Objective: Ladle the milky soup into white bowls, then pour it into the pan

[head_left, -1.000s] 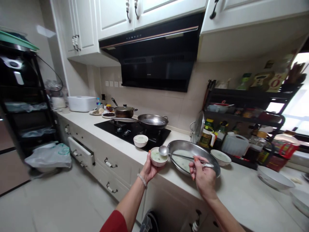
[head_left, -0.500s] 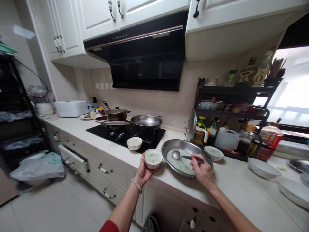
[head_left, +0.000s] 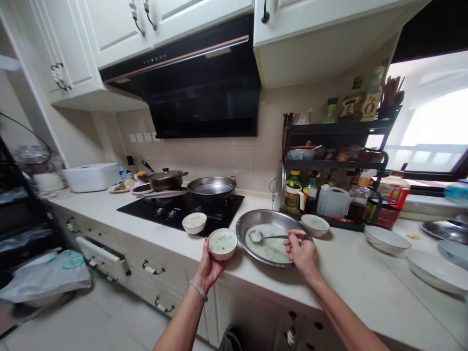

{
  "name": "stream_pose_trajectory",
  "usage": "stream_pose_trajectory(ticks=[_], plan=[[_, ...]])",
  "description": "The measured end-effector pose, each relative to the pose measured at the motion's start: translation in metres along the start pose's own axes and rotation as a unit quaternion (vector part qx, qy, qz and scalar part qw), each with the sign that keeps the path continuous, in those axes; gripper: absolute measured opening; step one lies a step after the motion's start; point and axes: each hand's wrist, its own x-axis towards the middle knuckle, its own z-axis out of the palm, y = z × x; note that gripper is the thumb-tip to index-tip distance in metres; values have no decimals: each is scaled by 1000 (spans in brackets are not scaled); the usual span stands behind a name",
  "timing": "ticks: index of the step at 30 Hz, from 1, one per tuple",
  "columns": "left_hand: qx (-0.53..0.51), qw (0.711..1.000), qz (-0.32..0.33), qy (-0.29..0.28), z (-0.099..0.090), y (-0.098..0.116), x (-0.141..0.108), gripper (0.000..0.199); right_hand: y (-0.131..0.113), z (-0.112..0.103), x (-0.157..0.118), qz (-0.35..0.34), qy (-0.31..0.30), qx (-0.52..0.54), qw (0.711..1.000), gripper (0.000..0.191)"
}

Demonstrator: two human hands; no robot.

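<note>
Head view: a small bowl (head_left: 223, 256) of pale soup (head_left: 222, 241) is cupped by the left hand (head_left: 211, 267), at nine o'clock from the big metal basin (head_left: 260, 216). A ladle (head_left: 275, 237) is gripped by the right hand (head_left: 302, 253), and its scoop (head_left: 256, 236) is seen inside the basin. Another filled bowl (head_left: 194, 229) is found at ten o'clock from the held one, by the stove's (head_left: 141, 205) front edge.

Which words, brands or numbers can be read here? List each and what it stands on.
"0": red, on the tall bottle on the rack; the writing above it is unclear.
Too small: marks on the hood and hob.
Blurred: print on the bag and other bottles.
</note>
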Motion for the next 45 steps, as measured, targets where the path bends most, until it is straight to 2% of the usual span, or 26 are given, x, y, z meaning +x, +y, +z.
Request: stream_pose_trajectory(ticks=[7,20,28,39,45], plan=[[2,1000,-15,-7,-8,1,4,70,-1,0,-2,6,26,29,999,57],[-6,999,-20,-25,-10,1,5,71,-1,0,-6,11,30,33,999,59],[-5,1000,-9,-5,-3,0,2,71,0,-2,-3,18,29,29,999,60],[-6,1000,-7,-10,-2,-1,2,71,-29,0,1,5,29,16,999,56],[-7,1000,-6,0,1,-1,2,69,-46,13,-3,0,10,42,999,50]])
